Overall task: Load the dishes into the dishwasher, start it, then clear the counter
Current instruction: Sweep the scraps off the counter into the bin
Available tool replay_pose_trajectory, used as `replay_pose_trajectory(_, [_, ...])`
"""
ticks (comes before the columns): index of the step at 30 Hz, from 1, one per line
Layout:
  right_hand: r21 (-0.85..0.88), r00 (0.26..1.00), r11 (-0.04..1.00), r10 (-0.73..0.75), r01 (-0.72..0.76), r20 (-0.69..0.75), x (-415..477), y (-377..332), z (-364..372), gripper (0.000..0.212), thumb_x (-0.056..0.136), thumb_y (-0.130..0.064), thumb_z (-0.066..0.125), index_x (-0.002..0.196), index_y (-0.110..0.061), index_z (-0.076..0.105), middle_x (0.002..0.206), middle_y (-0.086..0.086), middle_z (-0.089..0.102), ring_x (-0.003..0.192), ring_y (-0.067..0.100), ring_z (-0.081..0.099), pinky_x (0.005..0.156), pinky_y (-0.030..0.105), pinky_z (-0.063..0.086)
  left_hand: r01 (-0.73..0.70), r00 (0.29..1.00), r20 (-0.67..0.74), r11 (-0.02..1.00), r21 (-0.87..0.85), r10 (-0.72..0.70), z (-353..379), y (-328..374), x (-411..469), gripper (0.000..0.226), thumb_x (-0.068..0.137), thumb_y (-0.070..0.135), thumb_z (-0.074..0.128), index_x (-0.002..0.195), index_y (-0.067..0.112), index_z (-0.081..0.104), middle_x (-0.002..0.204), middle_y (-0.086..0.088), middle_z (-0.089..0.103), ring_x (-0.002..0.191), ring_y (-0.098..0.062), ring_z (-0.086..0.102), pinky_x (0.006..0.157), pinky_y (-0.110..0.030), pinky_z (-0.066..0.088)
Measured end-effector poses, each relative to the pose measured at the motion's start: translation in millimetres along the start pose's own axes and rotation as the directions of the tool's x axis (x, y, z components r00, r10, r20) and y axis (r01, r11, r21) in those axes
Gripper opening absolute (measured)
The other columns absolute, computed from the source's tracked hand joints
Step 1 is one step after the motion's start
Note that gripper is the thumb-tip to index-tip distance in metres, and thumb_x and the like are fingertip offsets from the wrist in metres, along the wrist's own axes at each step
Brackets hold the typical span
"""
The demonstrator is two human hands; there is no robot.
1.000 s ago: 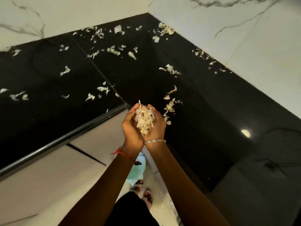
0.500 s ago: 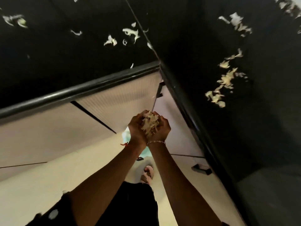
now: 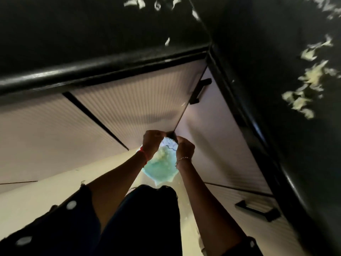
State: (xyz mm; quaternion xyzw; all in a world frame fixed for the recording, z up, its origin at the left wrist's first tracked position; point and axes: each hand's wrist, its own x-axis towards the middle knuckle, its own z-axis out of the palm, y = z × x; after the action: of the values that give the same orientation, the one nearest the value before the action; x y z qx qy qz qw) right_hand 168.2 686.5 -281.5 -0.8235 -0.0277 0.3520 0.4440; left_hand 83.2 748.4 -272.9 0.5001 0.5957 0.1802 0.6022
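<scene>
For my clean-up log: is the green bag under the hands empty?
Not empty: pale scraps lie inside the green bag.

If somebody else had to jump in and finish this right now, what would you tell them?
Left hand and right hand: both curled just above the green bag; whether they grip anything is unclear.
Done: pale scraps already lie in the bag.
Left: loose scraps are scattered on the black counter; gather them and bin them too.
No dishwasher or dishes in view.
</scene>
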Motion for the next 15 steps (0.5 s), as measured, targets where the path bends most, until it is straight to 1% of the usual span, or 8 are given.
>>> replay_pose_trajectory(3, [-0.087,0.991,0.988,-0.132,0.131,-0.009,-32.8,-45.0,-20.3,0.023,0.083,0.0,0.046,0.076,0.02,0.055,0.074,0.012,0.065,0.081,0.006,0.055,0.065,0.019,0.042,0.006,0.999,0.037,1.0,0.004,-0.006,-16.6,32.1,-24.3,0.022,0.073,-0.014,0.061,0.083,0.002,0.071,0.051,0.015,0.064,0.05,0.006,0.057,0.053,-0.011,0.047])
replay_pose_trajectory(4, [-0.124,0.977,0.97,-0.213,0.211,-0.003,-46.8,-64.0,-27.4,0.022,0.079,-0.003,0.043,0.062,-0.001,0.03,0.064,0.0,0.037,0.063,0.004,0.033,0.054,0.011,0.034,0.007,0.998,0.059,1.0,-0.027,-0.005,-21.5,50.5,-33.5,0.024,0.072,-0.016,0.061,0.088,0.001,0.07,0.048,0.016,0.063,0.05,0.006,0.058,0.053,-0.01,0.048])
replay_pose_trajectory(5, [-0.157,0.953,0.941,-0.304,0.301,0.003,-57.1,-75.9,-31.9,0.03,0.074,-0.005,0.04,0.048,-0.013,0.054,0.049,0.016,0.037,0.047,0.009,0.043,0.051,0.007,0.034,0.025,0.996,0.083,0.998,-0.059,-0.02,-25.6,64.8,-41.6,0.025,0.073,-0.017,0.061,0.089,0.0,0.069,0.047,0.014,0.063,0.049,0.004,0.059,0.054,-0.01,0.049])
replay_pose_trajectory(6, [-0.174,0.92,0.906,-0.392,0.387,0.008,-67.4,-88.9,-37.5,0.026,0.069,-0.003,0.04,0.047,-0.011,0.052,0.047,0.018,0.04,0.045,0.012,0.042,0.051,0.002,0.033,0.045,0.994,0.107,0.992,-0.119,-0.033,-28.1,81.2,-49.8,0.022,0.074,-0.017,0.06,0.087,-0.001,0.068,0.047,0.011,0.063,0.048,0.002,0.06,0.053,-0.011,0.05])
replay_pose_trajectory(7, [-0.191,0.891,0.874,-0.454,0.447,0.013,-78.5,-103.4,-43.9,0.025,0.068,0.001,0.043,0.052,0.001,0.062,0.052,0.025,0.053,0.051,0.016,0.055,0.054,-0.002,0.033,0.084,0.987,0.152,0.984,-0.158,-0.06,-31.3,102.0,-62.4,0.017,0.078,-0.016,0.059,0.082,-0.001,0.066,0.047,0.007,0.064,0.047,-0.001,0.061,0.052,-0.012,0.051])
replay_pose_trajectory(9, [-0.217,0.807,0.782,-0.587,0.585,0.06,-100.9,-138.3,-61.6,0.022,0.071,0.009,0.049,0.073,0.005,0.071,0.072,0.023,0.069,0.066,0.026,0.065,0.067,0.0,0.035,0.194,0.958,0.254,0.952,-0.238,-0.131,-36.8,140.9,-85.1,0.016,0.087,-0.006,0.053,0.077,0.002,0.063,0.052,0.002,0.066,0.049,-0.007,0.064,0.052,-0.015,0.052])
replay_pose_trajectory(12, [-0.163,0.658,0.638,-0.736,0.753,0.159,-137.9,-200.2,-99.3,0.021,0.081,-0.001,0.051,0.09,0.003,0.07,0.084,0.017,0.07,0.075,0.021,0.065,0.075,0.013,0.045,0.343,0.873,0.419,0.924,-0.167,-0.248,-41.3,191.7,-112.2,0.022,0.092,0.007,0.044,0.084,0.006,0.064,0.076,-0.005,0.069,0.071,-0.016,0.066,0.067,-0.023,0.053])
replay_pose_trajectory(15, [-0.153,0.508,0.5,-0.861,0.852,0.02,-144.3,-247.1,-148.6,0.019,0.083,-0.009,0.053,0.091,-0.002,0.069,0.087,0.011,0.069,0.076,0.019,0.066,0.072,0.027,0.053,0.452,0.732,0.584,0.891,-0.031,-0.351,-44.6,224.0,-131.6,0.027,0.093,0.01,0.038,0.089,0.004,0.064,0.08,-0.007,0.071,0.082,-0.02,0.063,0.078,-0.029,0.049])
